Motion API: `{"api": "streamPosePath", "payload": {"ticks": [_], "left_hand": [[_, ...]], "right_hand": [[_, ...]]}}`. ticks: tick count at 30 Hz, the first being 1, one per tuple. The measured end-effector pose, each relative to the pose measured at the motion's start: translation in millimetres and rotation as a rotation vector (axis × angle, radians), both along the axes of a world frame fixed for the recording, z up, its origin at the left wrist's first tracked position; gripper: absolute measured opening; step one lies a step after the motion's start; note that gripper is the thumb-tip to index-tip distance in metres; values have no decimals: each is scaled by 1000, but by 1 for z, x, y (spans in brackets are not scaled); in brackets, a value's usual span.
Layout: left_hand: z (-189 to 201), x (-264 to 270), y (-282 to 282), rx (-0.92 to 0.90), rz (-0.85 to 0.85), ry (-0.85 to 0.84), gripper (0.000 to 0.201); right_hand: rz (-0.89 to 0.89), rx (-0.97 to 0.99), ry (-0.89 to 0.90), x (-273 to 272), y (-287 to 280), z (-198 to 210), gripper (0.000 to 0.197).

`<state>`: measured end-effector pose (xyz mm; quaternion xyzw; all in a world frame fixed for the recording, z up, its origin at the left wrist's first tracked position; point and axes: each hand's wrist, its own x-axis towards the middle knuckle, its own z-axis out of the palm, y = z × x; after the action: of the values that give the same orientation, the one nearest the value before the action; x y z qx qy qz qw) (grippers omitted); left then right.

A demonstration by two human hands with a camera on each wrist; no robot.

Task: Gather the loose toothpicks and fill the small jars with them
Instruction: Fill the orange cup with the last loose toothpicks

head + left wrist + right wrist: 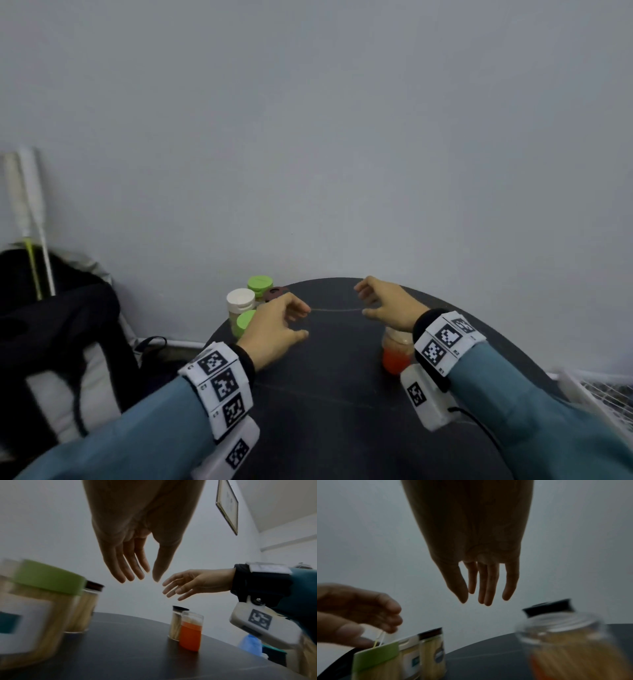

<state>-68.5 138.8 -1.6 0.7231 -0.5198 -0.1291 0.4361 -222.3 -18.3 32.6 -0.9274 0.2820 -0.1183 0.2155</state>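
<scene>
Both of my hands hover over the dark round table [325, 428], and I see nothing between their fingers. My left hand [306, 322] [150, 576] has relaxed fingers and hangs just right of a cluster of toothpick jars: a green-lidded jar [260, 284] [42, 588], a white-lidded jar [240, 299], a second green-lidded jar [245, 322] and a brown-lidded jar [274, 293] [85, 608]. My right hand [361, 301] [474, 600] has its fingers spread. Below its wrist stands a lidless orange-labelled jar [395, 359] [190, 632] packed with toothpicks, with a black-lidded jar [176, 623] right behind it. No loose toothpicks show on the table.
A black backpack [68, 325] and white rods [30, 212] stand against the wall at the left. A white wire basket [599, 390] sits beyond the table's right edge. The grey wall runs close behind the table, and a framed picture [227, 505] hangs on it.
</scene>
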Motion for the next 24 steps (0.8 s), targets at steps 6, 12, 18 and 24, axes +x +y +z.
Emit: {"api": "streamPosePath", "payload": {"ticks": [6, 12, 18, 24], "left_hand": [[0, 42, 26, 85, 122, -201, 38], [-20, 59, 28, 228, 125, -215, 60], [-23, 67, 21, 247, 119, -140, 62], [-24, 70, 16, 264, 147, -116, 53]], "right_hand": [[89, 2, 111, 72, 28, -15, 57], [65, 63, 88, 136, 31, -34, 73], [-3, 102, 49, 163, 26, -50, 60], [-46, 101, 53, 146, 24, -42, 56]]}}
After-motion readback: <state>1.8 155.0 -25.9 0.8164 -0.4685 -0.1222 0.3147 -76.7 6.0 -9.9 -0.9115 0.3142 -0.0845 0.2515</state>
